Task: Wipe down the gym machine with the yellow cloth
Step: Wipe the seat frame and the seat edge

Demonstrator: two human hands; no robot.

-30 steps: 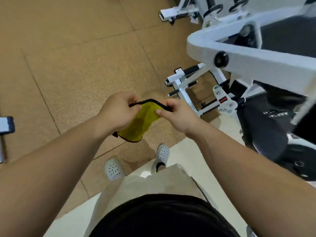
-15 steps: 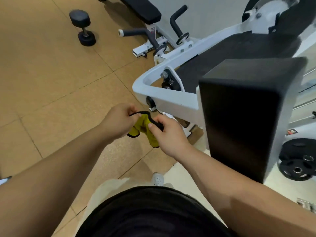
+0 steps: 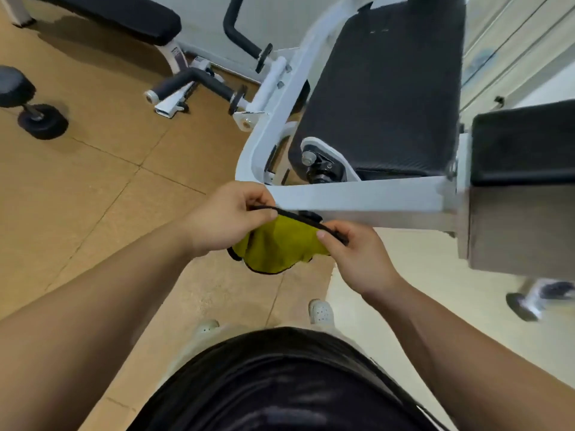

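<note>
Pinching yellow cloth (image 3: 280, 244) | left hand (image 3: 227, 217), right hand (image 3: 357, 253) | long axis crosswise, draping down

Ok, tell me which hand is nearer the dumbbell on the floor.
Left. The left hand grips the yellow cloth on the side toward the dumbbell; the right hand grips its other end, farther off, by the gym machine.
</note>
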